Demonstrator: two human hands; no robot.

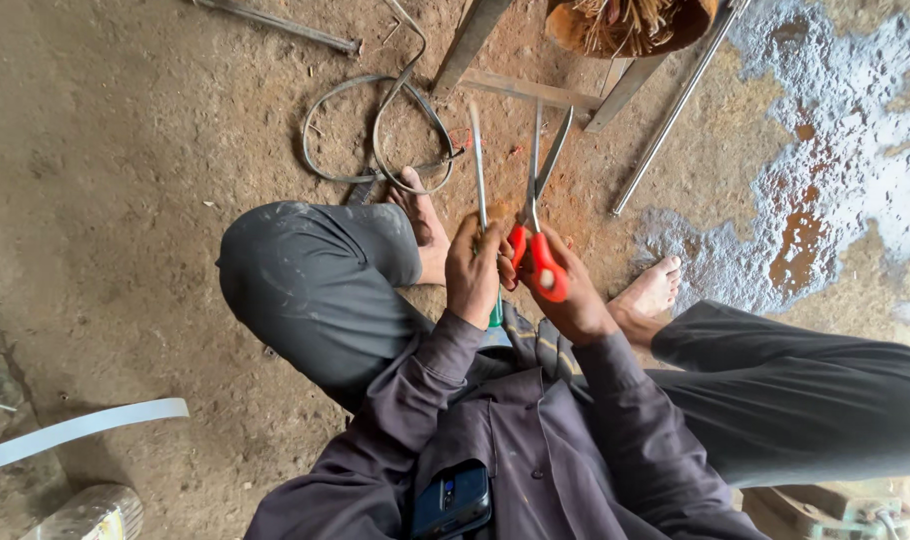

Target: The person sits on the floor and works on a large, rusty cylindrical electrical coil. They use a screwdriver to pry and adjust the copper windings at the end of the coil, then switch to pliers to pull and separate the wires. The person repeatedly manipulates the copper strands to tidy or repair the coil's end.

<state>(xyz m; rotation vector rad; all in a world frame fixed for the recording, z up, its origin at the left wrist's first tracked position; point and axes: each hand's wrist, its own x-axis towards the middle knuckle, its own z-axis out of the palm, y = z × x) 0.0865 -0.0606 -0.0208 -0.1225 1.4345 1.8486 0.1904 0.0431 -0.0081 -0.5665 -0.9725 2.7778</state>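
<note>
My left hand (472,270) grips a thin green-handled rod or strip (478,170) that points up and away from me. My right hand (565,290) holds red-handled scissors (542,262), fingers through the loops, with the blades (542,165) parted just right of the strip. Both hands are close together above my crossed legs in dark trousers. My bare feet (653,290) rest on the dirt floor.
A looped metal band (375,140) lies on the ground ahead. A metal stand (535,90) carries a basket of thin sticks (625,22). A long rod (675,105) leans right. A pale strip (75,428) lies at the left. A phone (453,500) sits in my shirt pocket.
</note>
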